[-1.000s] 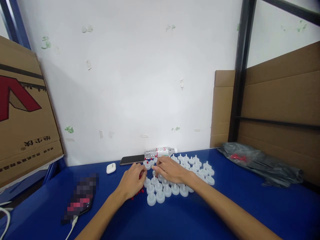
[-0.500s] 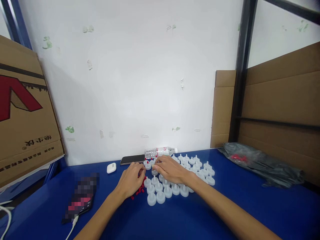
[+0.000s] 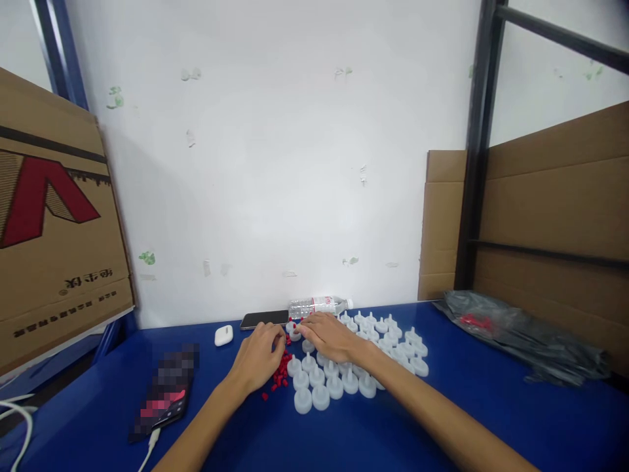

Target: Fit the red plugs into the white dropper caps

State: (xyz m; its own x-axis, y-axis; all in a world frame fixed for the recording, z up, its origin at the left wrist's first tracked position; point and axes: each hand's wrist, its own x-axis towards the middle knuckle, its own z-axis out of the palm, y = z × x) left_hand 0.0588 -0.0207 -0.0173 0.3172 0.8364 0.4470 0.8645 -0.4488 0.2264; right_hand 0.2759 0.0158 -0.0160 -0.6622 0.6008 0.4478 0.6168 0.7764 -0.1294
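Observation:
Several white plastic caps [image 3: 344, 373] stand in rows on the blue table [image 3: 373, 432]. A small heap of red bits [image 3: 280, 377] lies just left of them. My left hand [image 3: 258, 357] rests with curled fingers over the red bits, its fingertips pinched near a cap at the far end of the rows. My right hand [image 3: 329, 335] lies over the far caps, fingers bent and pressed on one cap beside the left fingertips. What the fingers hold is too small to make out.
A clear water bottle [image 3: 319, 305] and a dark phone [image 3: 263, 319] lie by the wall. A white earbud case [image 3: 223, 335] and a second phone [image 3: 164, 396] with a cable sit at left. Cardboard boxes [image 3: 54, 216] flank both sides; a grey plastic bag [image 3: 521, 331] lies at right.
Both hands have shifted slightly toward the far end of the cap rows. The left hand uncovered more of the red bits. The camera tilted up a little.

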